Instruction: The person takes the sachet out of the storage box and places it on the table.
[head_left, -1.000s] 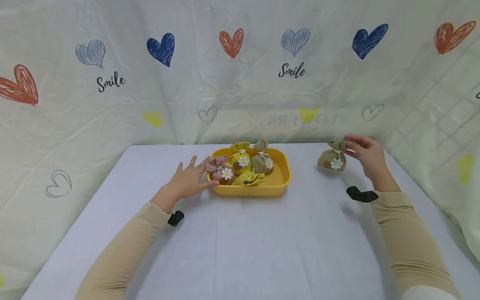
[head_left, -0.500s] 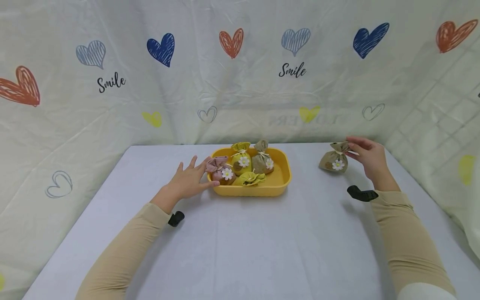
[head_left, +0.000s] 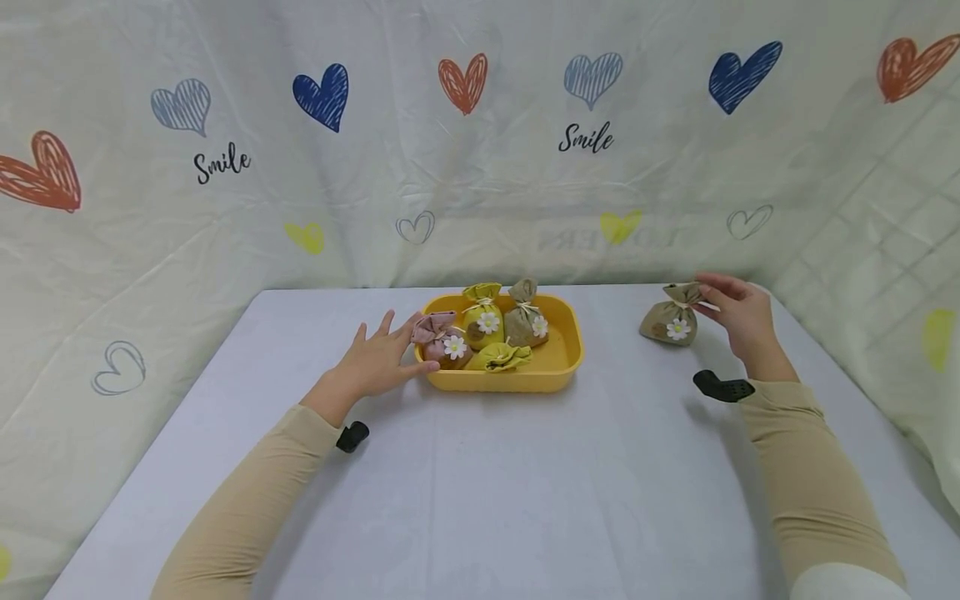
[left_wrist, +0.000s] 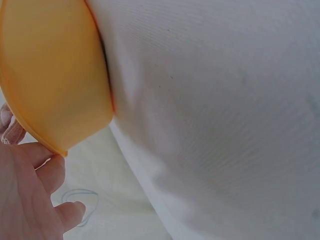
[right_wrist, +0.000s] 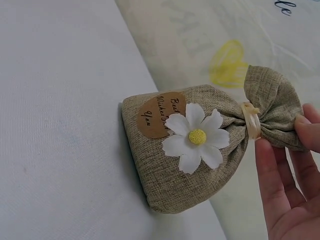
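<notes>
An olive burlap sachet (head_left: 670, 322) with a white daisy and a round paper tag stands on the white table, right of the yellow tray (head_left: 525, 382). My right hand (head_left: 731, 308) pinches its tied, ruffled top (right_wrist: 270, 107); the sachet's body (right_wrist: 175, 160) rests on the cloth. My left hand (head_left: 378, 358) lies with fingers spread against the tray's left end, thumb at the rim; the left wrist view shows the tray wall (left_wrist: 50, 75) just above my fingers (left_wrist: 47, 172). Inside the tray are a pink sachet (head_left: 444, 340), a yellow one (head_left: 482, 318), a tan one (head_left: 525, 321) and a green one (head_left: 501, 357) lying flat.
A heart-printed curtain (head_left: 480, 150) closes off the back and both sides of the table (head_left: 480, 483). Black wrist mounts (head_left: 351, 436) (head_left: 722, 387) sit under my sleeves. Bare tabletop stretches in front of the tray and between my arms.
My right hand has lowered the olive sachet slightly and shifted it a little right, so it now sits on the table. My left hand has stayed at the tray.
</notes>
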